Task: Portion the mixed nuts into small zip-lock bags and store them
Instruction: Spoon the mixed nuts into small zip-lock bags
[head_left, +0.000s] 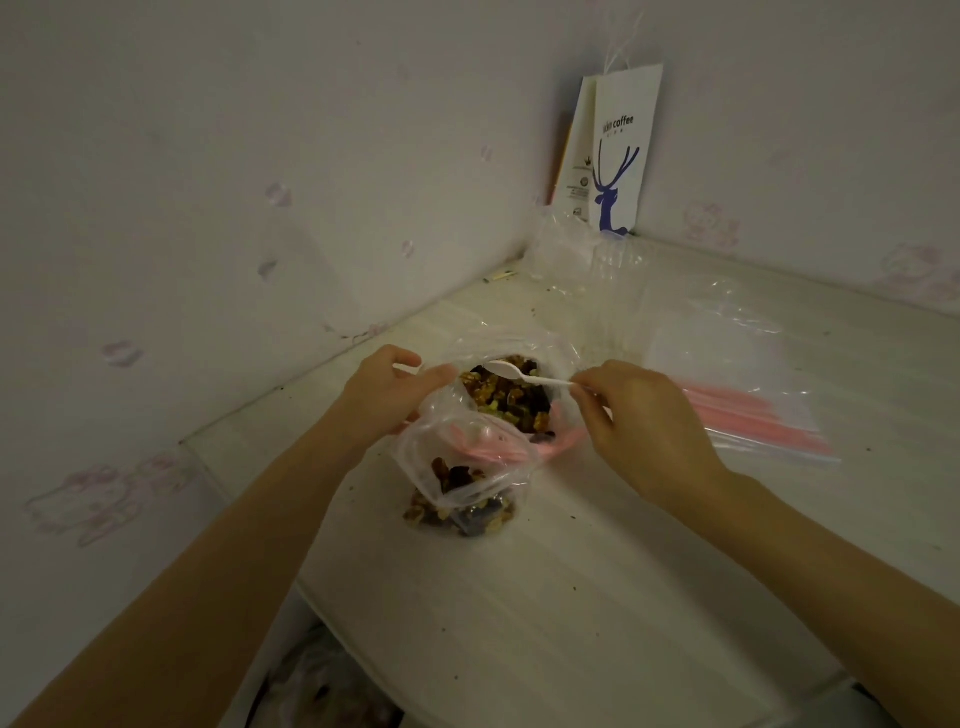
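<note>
left forearm cropped, right hand hides spoon handle

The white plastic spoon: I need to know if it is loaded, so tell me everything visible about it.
The white plastic spoon is small and one-piece, with an oval bowl and slim straight handle. It lies nearly level, bowl to the left, over the open mouth of the clear plastic bag of mixed nuts. The right hand pinches the handle's end. No nuts show in its bowl.

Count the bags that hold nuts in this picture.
2. A large open bag sits mid-table under the white spoon; a small zip-lock bag stands in front of it, held by the left hand. More may be hidden.
</note>
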